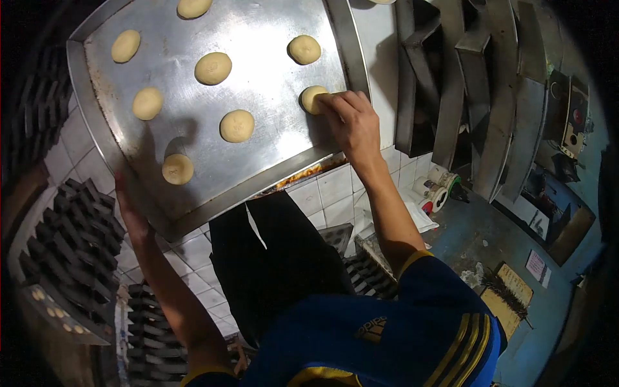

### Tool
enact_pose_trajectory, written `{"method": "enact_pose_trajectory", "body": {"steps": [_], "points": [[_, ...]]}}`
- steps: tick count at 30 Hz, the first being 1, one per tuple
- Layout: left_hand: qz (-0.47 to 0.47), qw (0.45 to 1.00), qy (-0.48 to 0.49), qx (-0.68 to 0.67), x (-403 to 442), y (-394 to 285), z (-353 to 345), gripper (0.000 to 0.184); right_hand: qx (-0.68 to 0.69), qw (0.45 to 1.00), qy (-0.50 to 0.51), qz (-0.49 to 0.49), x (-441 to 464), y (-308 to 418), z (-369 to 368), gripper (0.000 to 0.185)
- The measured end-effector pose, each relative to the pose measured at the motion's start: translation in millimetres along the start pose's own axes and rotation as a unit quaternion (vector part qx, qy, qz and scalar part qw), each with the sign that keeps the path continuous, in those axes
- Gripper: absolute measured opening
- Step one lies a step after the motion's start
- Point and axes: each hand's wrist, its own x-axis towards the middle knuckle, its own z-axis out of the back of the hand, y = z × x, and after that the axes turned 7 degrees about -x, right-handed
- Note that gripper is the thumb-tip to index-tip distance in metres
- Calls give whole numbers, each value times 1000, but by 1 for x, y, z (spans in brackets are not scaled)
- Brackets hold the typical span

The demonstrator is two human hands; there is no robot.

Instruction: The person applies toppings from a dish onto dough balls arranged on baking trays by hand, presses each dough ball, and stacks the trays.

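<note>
A large metal baking tray [174, 135] is tilted in front of me, with several round, flattened pieces of pale dough [237, 126] spaced over it. My left hand [133, 216] grips the tray's near left side; its fingers are partly hidden under the rim. Near the tray's right side, my right hand [354, 122] pinches a dough piece [313, 100] between thumb and fingers. That piece is at the tray's surface; whether it touches the metal I cannot tell. Another dough piece [178, 169] lies closest to my left hand.
Stacked metal trays [445, 84] stand to the right. Dark slatted racks [71, 238] are at the left, beside another tray with dough pieces [64, 316]. On the blue-grey counter [464, 226] at the right are a brush [506, 293] and rolls of tape [438, 197]. White tiles cover the floor.
</note>
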Motion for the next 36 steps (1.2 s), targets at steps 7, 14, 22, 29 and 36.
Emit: {"method": "enact_pose_trajectory", "body": {"steps": [7, 14, 22, 29, 36], "points": [[22, 1000, 1, -5, -3, -4, -5, 80, -4, 1000, 9, -4, -9, 15, 19, 33], [33, 999, 11, -31, -1, -5, -4, 80, -56, 983, 176, -17, -16, 32, -2, 82], [25, 1000, -3, 17, 0, 0, 5, 78, 38, 988, 132, -67, -4, 27, 4, 86], [18, 994, 105, 17, -7, -5, 7, 63, 153, 983, 55, -88, -1, 14, 29, 66], [39, 995, 65, -63, -3, 38, 47, 35, 216, 959, -87, -163, -16, -1, 115, 57]]}}
